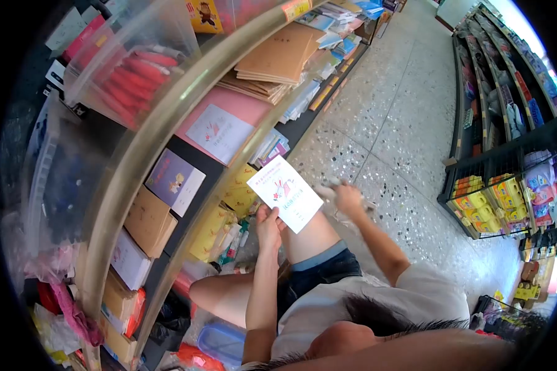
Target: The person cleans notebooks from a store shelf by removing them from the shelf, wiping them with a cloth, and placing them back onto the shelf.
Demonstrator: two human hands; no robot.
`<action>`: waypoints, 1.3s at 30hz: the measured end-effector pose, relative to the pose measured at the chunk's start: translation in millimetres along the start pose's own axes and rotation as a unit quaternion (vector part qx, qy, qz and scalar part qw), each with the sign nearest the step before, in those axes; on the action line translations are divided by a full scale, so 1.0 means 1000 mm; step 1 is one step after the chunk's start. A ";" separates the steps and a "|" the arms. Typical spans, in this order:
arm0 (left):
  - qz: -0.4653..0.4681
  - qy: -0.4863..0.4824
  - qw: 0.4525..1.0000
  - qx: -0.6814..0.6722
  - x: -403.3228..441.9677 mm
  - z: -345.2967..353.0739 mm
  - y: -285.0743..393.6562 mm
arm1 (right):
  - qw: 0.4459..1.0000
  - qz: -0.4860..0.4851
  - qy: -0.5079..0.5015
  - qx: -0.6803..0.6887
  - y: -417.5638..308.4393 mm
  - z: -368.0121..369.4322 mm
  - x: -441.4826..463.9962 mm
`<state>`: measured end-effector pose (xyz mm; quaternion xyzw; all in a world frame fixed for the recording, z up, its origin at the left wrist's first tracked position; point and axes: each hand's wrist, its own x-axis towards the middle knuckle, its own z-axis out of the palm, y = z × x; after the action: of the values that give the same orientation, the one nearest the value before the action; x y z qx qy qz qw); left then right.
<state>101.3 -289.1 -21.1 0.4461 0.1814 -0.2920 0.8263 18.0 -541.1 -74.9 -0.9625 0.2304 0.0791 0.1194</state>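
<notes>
My left hand (pixel 269 229) is closed on the lower left edge of a thin white booklet (pixel 285 193), its thumb on the cover. Pink drawings and lines of print show on that cover, too small to read. To the right of the booklet is my right hand (pixel 349 199), blurred by motion and closed around what looks like a pale cloth (pixel 369 208). Similar covers lie on the shelf: a white one (pixel 220 133) on pink, and a purple and white booklet stack (pixel 174 180).
On the left, a shelf with a metal rail (pixel 155 102) holds brown notebooks (pixel 278 55) and a clear bin (pixel 133 74) of red items. A blue plastic basin (pixel 221 343) is on the floor. Across the speckled aisle floor (pixel 393 133) stands another shelf (pixel 495 93) with yellow packs (pixel 489 204).
</notes>
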 end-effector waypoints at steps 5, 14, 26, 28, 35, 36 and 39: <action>-0.020 0.014 1.000 0.006 -0.005 -0.014 0.006 | 0.982 0.072 0.140 0.106 0.018 -0.046 -0.024; -0.047 -0.051 0.986 -0.151 0.005 -0.004 0.003 | 0.927 -0.325 0.157 0.104 -0.134 -0.106 -0.062; 0.030 0.011 0.989 0.143 -0.006 -0.003 -0.003 | 0.877 0.104 -0.039 0.467 0.015 0.012 0.029; 0.124 0.023 0.932 0.340 -0.005 0.005 -0.006 | 0.760 0.141 -0.092 0.628 -0.008 -0.008 0.023; 0.333 0.049 0.809 0.482 -0.016 0.065 -0.017 | 0.629 0.106 -0.074 0.767 -0.071 -0.132 -0.021; 0.410 0.044 0.761 0.501 -0.017 0.069 -0.023 | 0.616 0.093 -0.068 0.779 -0.076 -0.142 -0.026; 0.204 -0.042 0.929 0.306 -0.026 0.068 -0.035 | 0.735 0.024 -0.110 0.669 -0.067 -0.140 -0.028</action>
<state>61.8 -353.3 7.3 0.6923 -0.0464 -0.1768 0.6981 38.1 -508.7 78.1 -0.6132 0.2325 0.0126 0.7549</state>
